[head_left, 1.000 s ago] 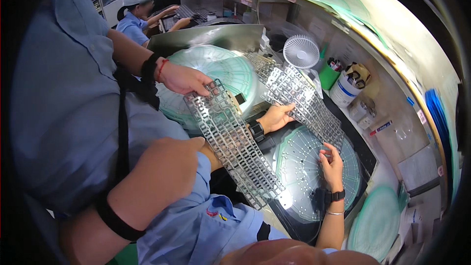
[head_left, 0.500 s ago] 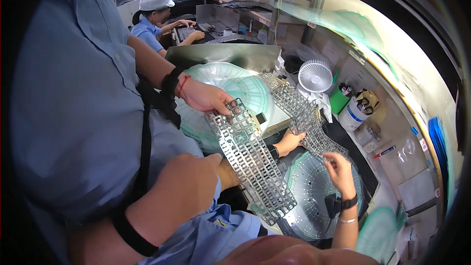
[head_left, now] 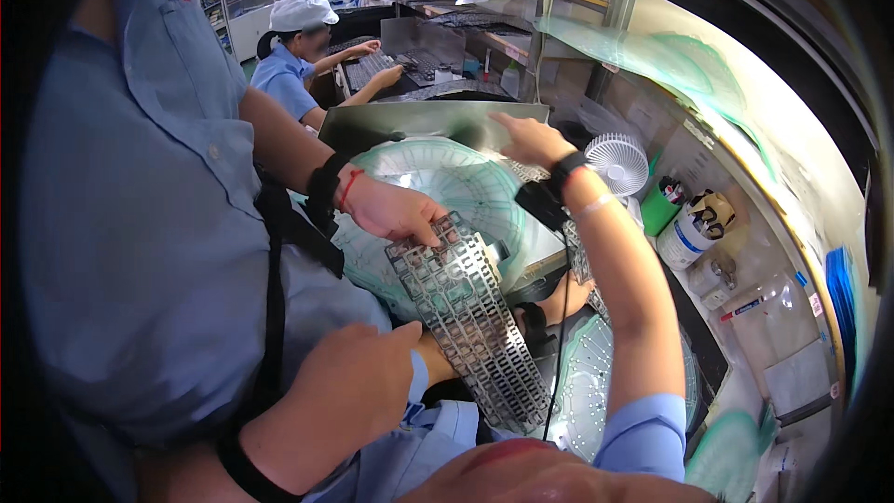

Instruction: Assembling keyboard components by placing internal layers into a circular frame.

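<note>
My left hand is closed at the edge of a perforated metal keyboard frame, mostly hidden behind my right forearm. My right hand is raised by the upright metal panel, fingers stretched out to the left, holding nothing I can see. Just left of my left wrist hangs another keyboard frame, gripped at its top by the hand of a co-worker standing beside me. That person's other hand is near my left forearm.
A round clear, green-tinted disc lies behind the held frame; another disc sits below my forearm. On the right stand a white fan, a green pen cup and a white tub. Farther off, another person sits working.
My right hand has swung up and away from the lower disc to the metal panel, its forearm now crossing the frame. The co-worker's frame has dropped slightly in view.
</note>
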The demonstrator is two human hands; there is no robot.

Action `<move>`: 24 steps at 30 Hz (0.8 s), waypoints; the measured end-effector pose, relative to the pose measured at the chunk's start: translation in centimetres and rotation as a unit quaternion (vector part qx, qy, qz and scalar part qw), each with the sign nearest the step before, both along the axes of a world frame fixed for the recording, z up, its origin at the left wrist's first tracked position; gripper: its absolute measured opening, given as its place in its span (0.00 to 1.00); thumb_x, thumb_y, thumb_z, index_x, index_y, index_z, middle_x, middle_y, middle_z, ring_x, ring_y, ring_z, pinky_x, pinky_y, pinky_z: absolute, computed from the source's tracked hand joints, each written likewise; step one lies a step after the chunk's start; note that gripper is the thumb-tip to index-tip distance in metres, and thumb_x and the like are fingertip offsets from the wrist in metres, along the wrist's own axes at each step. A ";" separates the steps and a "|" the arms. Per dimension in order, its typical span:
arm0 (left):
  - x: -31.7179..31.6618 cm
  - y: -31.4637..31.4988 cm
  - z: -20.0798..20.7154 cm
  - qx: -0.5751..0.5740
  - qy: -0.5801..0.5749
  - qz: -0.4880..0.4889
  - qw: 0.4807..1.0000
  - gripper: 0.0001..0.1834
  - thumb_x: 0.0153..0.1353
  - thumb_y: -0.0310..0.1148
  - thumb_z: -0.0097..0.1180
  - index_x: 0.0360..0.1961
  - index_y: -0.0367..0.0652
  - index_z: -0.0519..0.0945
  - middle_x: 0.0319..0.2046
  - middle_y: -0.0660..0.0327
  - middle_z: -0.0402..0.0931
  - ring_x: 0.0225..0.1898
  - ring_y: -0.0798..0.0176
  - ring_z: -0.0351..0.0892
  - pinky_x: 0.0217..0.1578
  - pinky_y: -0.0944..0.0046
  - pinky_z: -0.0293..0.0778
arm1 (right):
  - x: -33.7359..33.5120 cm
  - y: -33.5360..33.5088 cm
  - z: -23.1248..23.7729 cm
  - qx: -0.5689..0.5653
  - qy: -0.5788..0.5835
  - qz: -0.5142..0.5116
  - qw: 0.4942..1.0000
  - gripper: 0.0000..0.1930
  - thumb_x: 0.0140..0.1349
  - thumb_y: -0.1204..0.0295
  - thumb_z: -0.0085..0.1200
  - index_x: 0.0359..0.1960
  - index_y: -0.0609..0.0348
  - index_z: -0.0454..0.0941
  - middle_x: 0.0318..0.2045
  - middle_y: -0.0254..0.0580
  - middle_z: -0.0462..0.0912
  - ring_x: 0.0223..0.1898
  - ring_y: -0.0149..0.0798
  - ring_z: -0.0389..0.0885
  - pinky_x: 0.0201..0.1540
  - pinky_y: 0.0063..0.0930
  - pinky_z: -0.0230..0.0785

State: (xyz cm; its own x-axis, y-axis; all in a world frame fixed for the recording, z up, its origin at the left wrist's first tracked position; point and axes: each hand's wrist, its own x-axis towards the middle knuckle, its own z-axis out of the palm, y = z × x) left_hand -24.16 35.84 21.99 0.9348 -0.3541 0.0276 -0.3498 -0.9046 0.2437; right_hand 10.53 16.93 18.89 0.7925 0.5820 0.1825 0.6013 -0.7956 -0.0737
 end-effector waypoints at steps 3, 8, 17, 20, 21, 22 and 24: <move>0.3 0.7 -1.0 0.073 -0.030 -0.085 0.993 0.17 0.48 0.25 0.46 0.40 0.30 0.76 0.31 0.52 0.76 0.30 0.53 0.76 0.34 0.59 0.71 | 1.3 4.5 -0.3 -0.014 0.046 -0.032 0.998 0.41 0.49 0.65 0.57 0.65 0.43 0.48 0.43 0.60 0.76 0.45 0.56 0.76 0.46 0.45 0.69; 1.2 1.1 -0.7 0.056 -0.041 -0.087 0.994 0.18 0.47 0.25 0.46 0.40 0.29 0.75 0.32 0.52 0.76 0.30 0.54 0.76 0.34 0.60 0.71 | 1.9 3.7 -3.1 -0.036 0.044 0.056 0.997 0.33 0.48 0.61 0.58 0.59 0.46 0.64 0.46 0.48 0.78 0.47 0.50 0.76 0.48 0.44 0.69; 2.6 1.0 0.4 0.091 0.051 0.015 0.994 0.22 0.49 0.26 0.48 0.48 0.34 0.72 0.24 0.54 0.78 0.29 0.54 0.78 0.31 0.59 0.73 | -12.0 -6.9 -2.0 0.015 0.054 0.094 0.994 0.18 0.55 0.64 0.55 0.49 0.50 0.74 0.28 0.43 0.82 0.31 0.46 0.80 0.34 0.35 0.71; 12.0 -10.8 -11.2 -0.053 0.076 -0.046 0.995 0.21 0.54 0.29 0.48 0.51 0.37 0.70 0.32 0.56 0.76 0.34 0.59 0.77 0.35 0.60 0.72 | -16.6 -9.9 -2.3 0.069 0.083 0.054 0.993 0.16 0.53 0.67 0.56 0.44 0.52 0.76 0.28 0.45 0.81 0.31 0.49 0.80 0.34 0.37 0.71; 16.4 -15.7 -16.9 -0.243 0.067 -0.118 0.960 0.22 0.56 0.29 0.49 0.54 0.39 0.68 0.37 0.57 0.74 0.37 0.60 0.75 0.38 0.59 0.72 | -18.1 -10.7 -2.5 0.084 0.062 0.048 0.993 0.15 0.52 0.68 0.56 0.43 0.52 0.77 0.28 0.45 0.81 0.30 0.47 0.80 0.33 0.35 0.71; 20.6 -20.0 -22.6 -0.424 0.053 -0.189 0.884 0.23 0.57 0.30 0.50 0.56 0.41 0.66 0.43 0.58 0.72 0.41 0.62 0.74 0.42 0.58 0.71 | -19.4 -11.3 -2.8 0.094 0.073 0.019 0.993 0.15 0.51 0.69 0.58 0.43 0.53 0.77 0.28 0.44 0.81 0.28 0.43 0.81 0.32 0.32 0.71; 24.0 -24.3 -28.1 -0.585 0.036 -0.260 0.767 0.25 0.59 0.30 0.51 0.58 0.44 0.64 0.49 0.60 0.70 0.44 0.63 0.72 0.45 0.56 0.70 | -21.4 -13.3 -4.1 0.133 0.062 0.011 0.989 0.17 0.50 0.74 0.59 0.44 0.56 0.77 0.25 0.46 0.81 0.24 0.39 0.80 0.29 0.29 0.71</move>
